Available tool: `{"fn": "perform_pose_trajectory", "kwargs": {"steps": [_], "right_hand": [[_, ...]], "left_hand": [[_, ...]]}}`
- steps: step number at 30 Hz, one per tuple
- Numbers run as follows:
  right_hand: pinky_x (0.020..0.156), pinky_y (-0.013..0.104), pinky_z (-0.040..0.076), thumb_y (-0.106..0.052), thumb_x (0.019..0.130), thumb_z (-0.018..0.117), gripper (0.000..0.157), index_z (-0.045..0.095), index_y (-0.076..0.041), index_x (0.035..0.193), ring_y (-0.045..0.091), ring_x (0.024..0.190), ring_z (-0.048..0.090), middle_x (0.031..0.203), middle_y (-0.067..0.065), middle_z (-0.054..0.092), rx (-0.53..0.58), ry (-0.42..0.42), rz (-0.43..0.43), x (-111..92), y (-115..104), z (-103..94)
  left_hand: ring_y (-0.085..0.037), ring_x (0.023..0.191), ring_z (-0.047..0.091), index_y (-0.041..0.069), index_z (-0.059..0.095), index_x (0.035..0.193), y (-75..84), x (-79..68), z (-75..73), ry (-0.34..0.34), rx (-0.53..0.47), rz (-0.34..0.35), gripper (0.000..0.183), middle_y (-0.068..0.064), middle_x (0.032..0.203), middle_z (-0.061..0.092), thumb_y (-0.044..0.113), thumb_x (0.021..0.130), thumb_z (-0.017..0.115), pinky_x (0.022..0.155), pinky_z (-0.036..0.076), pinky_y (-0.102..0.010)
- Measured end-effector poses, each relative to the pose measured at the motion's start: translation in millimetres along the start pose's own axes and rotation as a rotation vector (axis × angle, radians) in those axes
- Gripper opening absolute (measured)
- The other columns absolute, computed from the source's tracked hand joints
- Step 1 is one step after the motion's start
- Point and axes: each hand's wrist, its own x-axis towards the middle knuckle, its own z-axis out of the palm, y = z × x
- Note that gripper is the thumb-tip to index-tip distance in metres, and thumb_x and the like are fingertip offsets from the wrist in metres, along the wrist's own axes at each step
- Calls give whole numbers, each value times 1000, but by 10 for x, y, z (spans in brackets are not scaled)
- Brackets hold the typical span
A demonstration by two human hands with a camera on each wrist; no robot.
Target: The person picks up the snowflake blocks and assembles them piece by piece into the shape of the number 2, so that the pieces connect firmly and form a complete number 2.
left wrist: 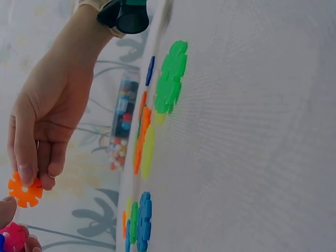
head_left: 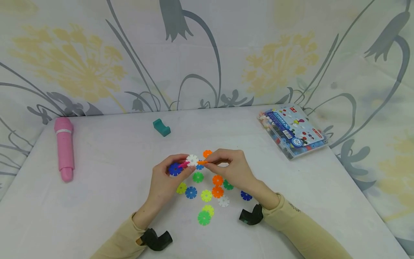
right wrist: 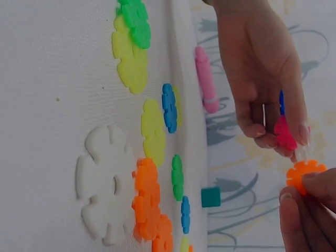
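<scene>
My left hand (head_left: 165,183) grips a short chain of notched plastic discs: a dark blue disc (head_left: 175,169), a pink disc (right wrist: 285,134) and a white disc (head_left: 192,160). Between the thumb and fingers of my right hand (head_left: 234,171) is pinched an orange disc (left wrist: 25,193). It is held edge-on against the white disc's right side; whether their notches are engaged I cannot tell. Both hands are raised above the white table (head_left: 113,201). Loose discs lie below them, among them a green disc (head_left: 198,177), a blue disc (head_left: 191,192) and a white disc (right wrist: 107,184).
Overlapping yellow and green discs (head_left: 204,218) lie nearest the front. At the back right sits a clear case (head_left: 294,131) of colored pieces. A teal block (head_left: 161,127) stands behind the hands, and a pink cylinder (head_left: 64,149) lies far left. Patterned cloth (head_left: 207,54) hangs behind.
</scene>
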Motion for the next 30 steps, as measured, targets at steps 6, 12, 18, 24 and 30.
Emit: {"fn": "perform_pose_trajectory", "kwargs": {"steps": [6,12,18,24,30], "right_hand": [[71,35,61,2,85,76,9,77,-4,92,15,78,71,89,10,74,2,13,-40,-5,6,15],[68,35,61,3,84,76,9,77,-3,91,15,76,71,88,11,74,15,30,-58,-13,16,32],[69,33,60,4,83,76,9,79,-2,89,16,77,70,88,12,75,12,42,-99,-26,30,51],[72,29,59,6,82,77,9,79,0,89,18,81,68,88,11,75,4,49,-136,-31,43,54],[69,31,59,8,81,77,11,79,-1,87,18,82,68,86,12,75,24,48,-136,-41,49,70]], "left_hand": [[-16,98,61,8,70,118,7,-11,10,18,11,24,34,-6,114,71,13,85,80,80,50,-17],[-20,99,61,6,70,116,-9,-25,31,32,17,27,33,-8,114,71,13,85,79,80,49,-17],[-20,102,62,7,71,116,4,-49,56,44,3,-1,31,-7,118,71,14,86,79,79,50,-17],[-21,108,63,7,71,113,5,-64,75,47,1,4,28,-6,122,71,13,86,79,81,51,-17],[-22,110,63,7,71,111,12,-75,84,47,2,25,27,-7,122,71,11,86,79,85,51,-17]]}}
